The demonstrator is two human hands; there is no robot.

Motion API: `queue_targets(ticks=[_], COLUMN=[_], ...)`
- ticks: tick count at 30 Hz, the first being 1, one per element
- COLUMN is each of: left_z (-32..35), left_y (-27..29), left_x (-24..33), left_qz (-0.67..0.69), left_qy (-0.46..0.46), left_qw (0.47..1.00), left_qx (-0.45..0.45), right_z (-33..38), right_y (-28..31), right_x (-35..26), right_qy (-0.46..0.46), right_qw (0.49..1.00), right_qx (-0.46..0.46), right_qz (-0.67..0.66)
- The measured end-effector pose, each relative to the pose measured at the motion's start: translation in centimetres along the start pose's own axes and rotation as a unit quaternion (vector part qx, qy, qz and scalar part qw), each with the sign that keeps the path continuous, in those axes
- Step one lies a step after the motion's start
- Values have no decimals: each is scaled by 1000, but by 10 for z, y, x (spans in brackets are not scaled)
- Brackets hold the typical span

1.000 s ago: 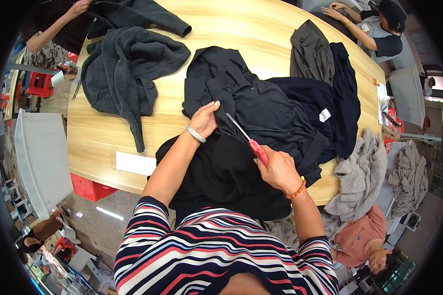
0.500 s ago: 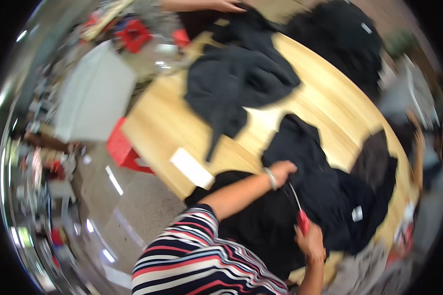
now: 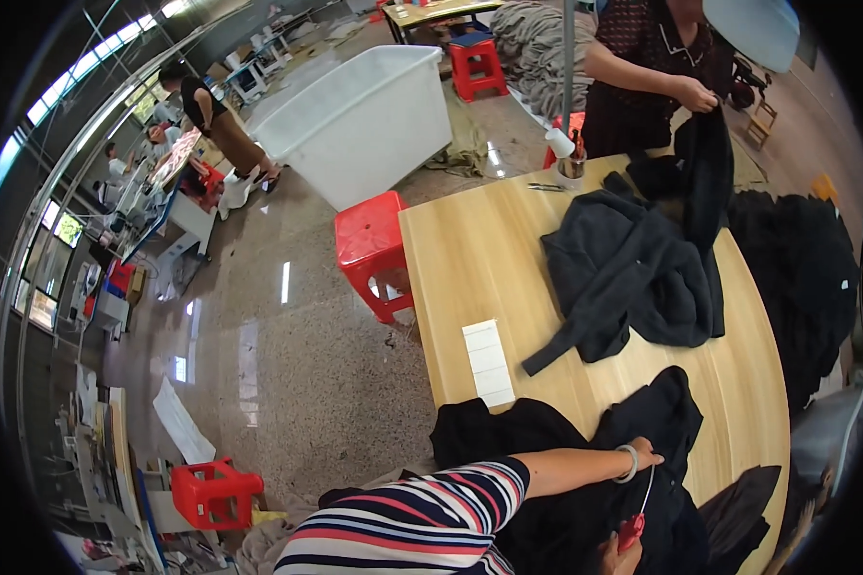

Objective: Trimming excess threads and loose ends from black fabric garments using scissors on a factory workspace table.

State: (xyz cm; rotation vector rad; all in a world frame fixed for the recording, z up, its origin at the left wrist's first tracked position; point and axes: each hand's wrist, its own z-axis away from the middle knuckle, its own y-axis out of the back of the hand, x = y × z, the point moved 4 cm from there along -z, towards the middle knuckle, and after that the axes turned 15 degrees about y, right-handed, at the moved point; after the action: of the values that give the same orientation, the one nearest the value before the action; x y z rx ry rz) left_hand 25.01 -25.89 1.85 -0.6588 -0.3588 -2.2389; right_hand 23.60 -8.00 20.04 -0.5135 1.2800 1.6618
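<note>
While the left hand (image 3: 645, 450) presses flat on the black garment (image 3: 585, 450) at the worktop's (image 3: 470, 259) near edge, the right hand (image 3: 616, 554) grips red-handled scissors (image 3: 635, 517); snipping is safest with the cloth kept taut.

right hand (image 3: 612, 559): cut off by bottom edge | scissors' red handle (image 3: 630, 530): grip unclear | left hand (image 3: 642, 450): fingers hidden in dark garment (image 3: 585, 498)

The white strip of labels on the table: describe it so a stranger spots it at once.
Start at the long pale wooden table. Near its left edge, beside the black garment under the person's left hand, lies the white rectangular strip of labels. It is the only flat white paper there; everything around it is dark cloth.
</note>
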Motion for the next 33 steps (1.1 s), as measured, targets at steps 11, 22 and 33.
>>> queue_targets(ticks=[11,22,33], left_z=[-5,49,62], left_y=[-22,111,79], left_x=[14,-7,-1], left_qz=[-362,-128,-477], left_qy=[-365,-266,-491], left_qw=[853,954,719], left_qx=[88,-43,120], right_z=[21,52,48], right_y=[6,-2,-26], right_x=[29,33,15], right_qy=[-30,-73,-11], right_qw=[996,987,990], right_qx=[21,101,65], right_qz=[76,101,124])
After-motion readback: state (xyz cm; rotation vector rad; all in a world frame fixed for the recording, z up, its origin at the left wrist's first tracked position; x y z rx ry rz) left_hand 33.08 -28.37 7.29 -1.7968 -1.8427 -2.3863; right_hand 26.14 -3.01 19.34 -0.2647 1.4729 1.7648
